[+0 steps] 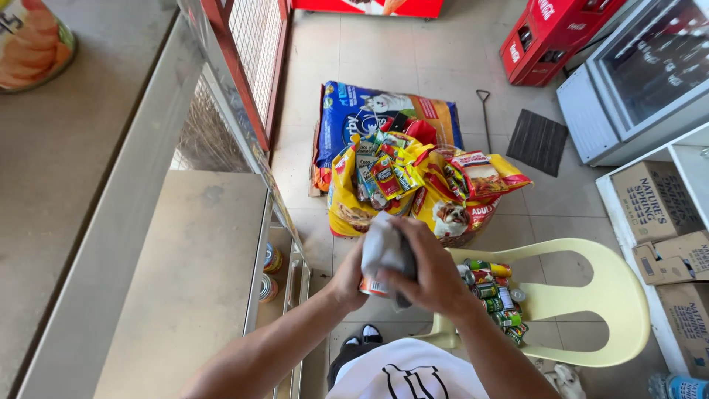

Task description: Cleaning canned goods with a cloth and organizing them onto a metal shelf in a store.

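Note:
My left hand [348, 277] grips a small tin can [373, 287] from below; only its orange lower edge shows. My right hand [428, 270] presses a grey cloth [384, 247] over the top and side of the can. Both hands are held together in front of my chest, above the floor. Just to the right, a pale yellow plastic chair [591, 295] carries several small cans [495, 292] on its seat.
Yellow and blue pet food bags [399, 166] are piled on the tiled floor ahead. A grey counter [185, 281] with cans [270, 273] on a shelf below stands at left. Cardboard boxes [657, 222], a chest freezer [642, 81] and a red crate [550, 33] are at right.

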